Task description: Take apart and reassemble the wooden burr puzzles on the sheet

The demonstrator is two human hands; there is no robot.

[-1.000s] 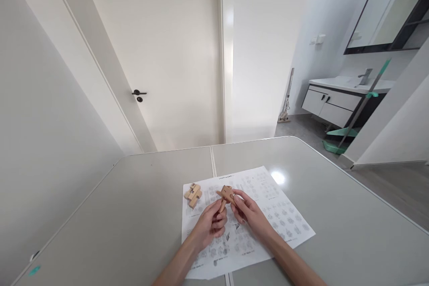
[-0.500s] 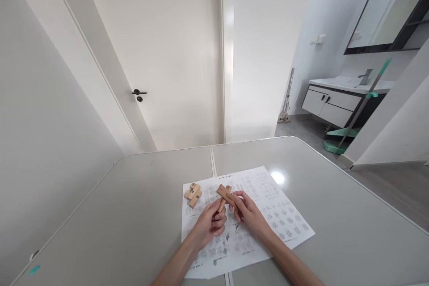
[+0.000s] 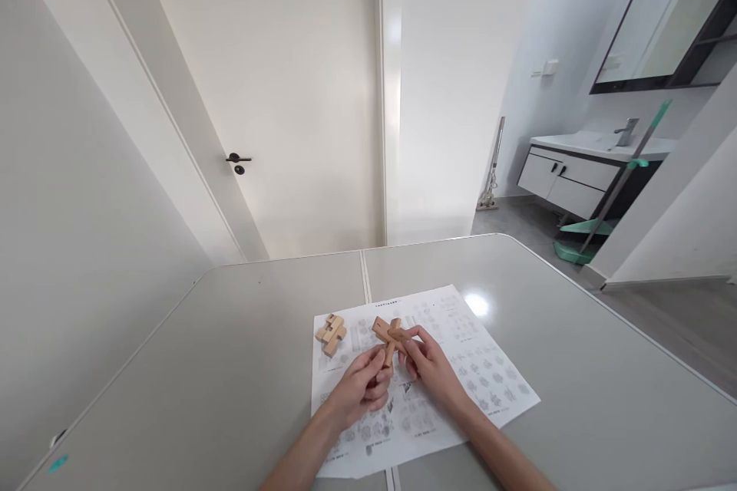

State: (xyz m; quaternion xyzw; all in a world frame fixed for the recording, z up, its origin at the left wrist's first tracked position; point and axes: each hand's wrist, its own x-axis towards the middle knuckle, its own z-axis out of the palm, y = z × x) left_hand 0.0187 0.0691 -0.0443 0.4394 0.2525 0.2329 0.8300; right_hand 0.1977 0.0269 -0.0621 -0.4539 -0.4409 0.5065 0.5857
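Crossed wooden puzzle pieces (image 3: 385, 328) are held between my two hands, above a printed sheet. My left hand (image 3: 364, 383) pinches the lower end of one piece, fingers curled. My right hand (image 3: 427, 362) grips the right end of the other, thumb and fingers closed around it. Part of the wood is hidden behind my fingers. A separate cluster of notched wooden pieces (image 3: 331, 335) rests on the sheet's upper left corner.
The white sheet (image 3: 495, 416), printed with rows of small diagrams, lies on a grey table (image 3: 247, 368) with a seam down its middle. Beyond it are a closed door (image 3: 299, 92), a sink cabinet (image 3: 570, 176) and a green dustpan (image 3: 573, 253).
The piece in my left hand has turned to a steeper angle against the other one. Both hands have shifted slightly; the cluster on the sheet is where it was.
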